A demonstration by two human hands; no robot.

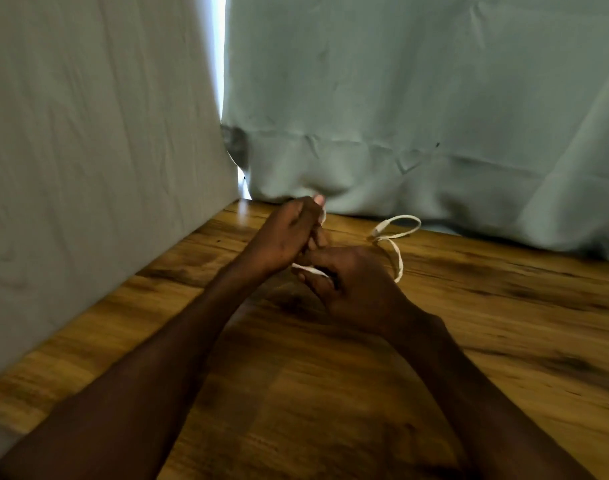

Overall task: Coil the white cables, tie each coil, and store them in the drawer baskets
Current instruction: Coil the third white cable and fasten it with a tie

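Two hands grip one white cable [398, 252] above the wooden table [469, 323]: left hand [289, 233] fingers curled round its upper part, right hand [351, 282] pinching it lower. The free length runs right and away, looping, plug end pointing left. Pale green curtains [400, 98] hang just behind.

A wooden table [348, 393] with dark grain streaks carries the scene. A looped end of a white cable [398, 233] lies on it near the far edge, close to the pale cloth [434, 133] hanging behind.
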